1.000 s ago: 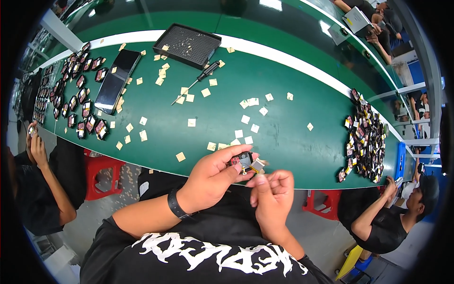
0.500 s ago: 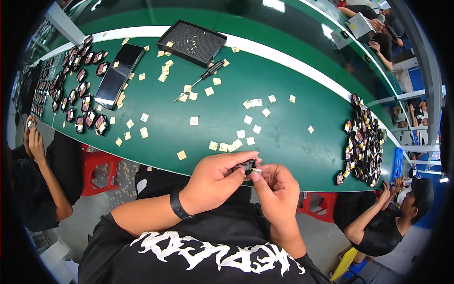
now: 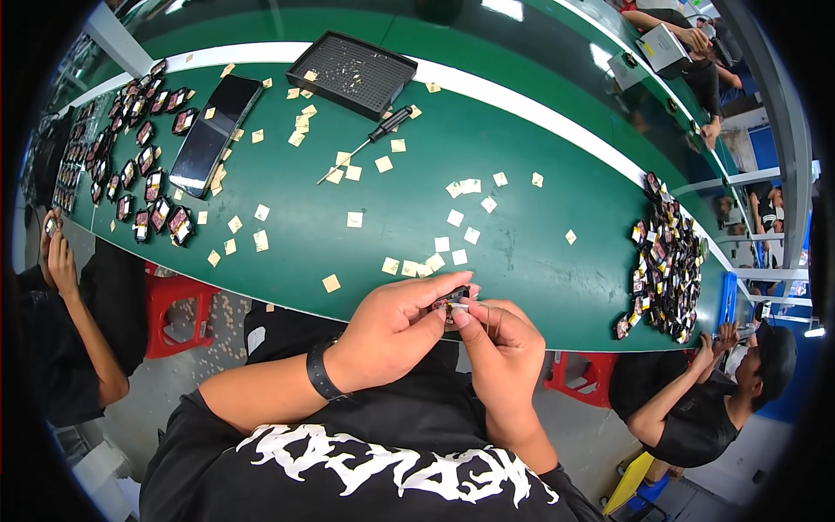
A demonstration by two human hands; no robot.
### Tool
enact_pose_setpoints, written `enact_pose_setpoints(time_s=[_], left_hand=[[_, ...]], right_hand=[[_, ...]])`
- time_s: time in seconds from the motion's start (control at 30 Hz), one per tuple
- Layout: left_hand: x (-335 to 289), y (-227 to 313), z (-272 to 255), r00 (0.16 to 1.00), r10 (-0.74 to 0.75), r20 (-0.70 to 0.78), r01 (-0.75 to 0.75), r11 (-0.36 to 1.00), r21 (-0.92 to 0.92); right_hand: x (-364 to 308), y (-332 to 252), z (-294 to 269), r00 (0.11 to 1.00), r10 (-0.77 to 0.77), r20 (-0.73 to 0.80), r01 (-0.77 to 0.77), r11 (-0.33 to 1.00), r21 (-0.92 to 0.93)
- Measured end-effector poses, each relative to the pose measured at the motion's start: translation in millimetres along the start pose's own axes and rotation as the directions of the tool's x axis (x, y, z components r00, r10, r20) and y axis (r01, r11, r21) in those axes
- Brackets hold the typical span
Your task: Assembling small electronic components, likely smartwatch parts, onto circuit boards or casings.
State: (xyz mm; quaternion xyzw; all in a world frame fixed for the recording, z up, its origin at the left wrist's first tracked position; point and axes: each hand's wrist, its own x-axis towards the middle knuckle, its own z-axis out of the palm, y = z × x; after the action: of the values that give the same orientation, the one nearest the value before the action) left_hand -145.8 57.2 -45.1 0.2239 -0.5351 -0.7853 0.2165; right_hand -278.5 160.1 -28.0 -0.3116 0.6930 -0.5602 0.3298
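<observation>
Black device [image 3: 463, 293] in left hand [image 3: 389, 323] — white piece [image 3: 459, 305], right hand [image 3: 504, 342]

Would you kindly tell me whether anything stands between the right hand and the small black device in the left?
Nothing visible does. The right hand pinches a small pale piece right at the small black device, which the left hand holds. The screwdriver lies farther off, beyond both hands on the green table.
</observation>
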Motion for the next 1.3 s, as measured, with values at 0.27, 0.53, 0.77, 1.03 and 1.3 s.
enact_pose_setpoints(time_s=[0.27,0.53,0.77,1.03,1.3], left_hand=[[1,-6,-1,0.993,0.112,-0.022,-0.110,0.989,0.094],[0,2,-2,0.999,0.022,0.038,-0.025,0.997,0.074],[-4,5,-9,0.994,0.008,0.111,-0.019,0.994,0.105],[-1,0,1,0.995,0.093,0.021,-0.091,0.993,-0.078],[-1,2,-3,0.985,0.173,0.025,-0.175,0.973,0.149]], right_hand=[[-3,-7,9,0.977,-0.208,-0.036,0.187,0.932,-0.311],[4,-5,-2,0.998,0.047,0.039,-0.051,0.994,0.093],[11,-10,-3,0.975,0.213,0.067,-0.223,0.913,0.340],[-7,12,13,0.967,-0.193,-0.170,0.175,0.978,-0.114],[3,-12,14,0.983,0.130,-0.131,-0.120,0.989,0.084]])
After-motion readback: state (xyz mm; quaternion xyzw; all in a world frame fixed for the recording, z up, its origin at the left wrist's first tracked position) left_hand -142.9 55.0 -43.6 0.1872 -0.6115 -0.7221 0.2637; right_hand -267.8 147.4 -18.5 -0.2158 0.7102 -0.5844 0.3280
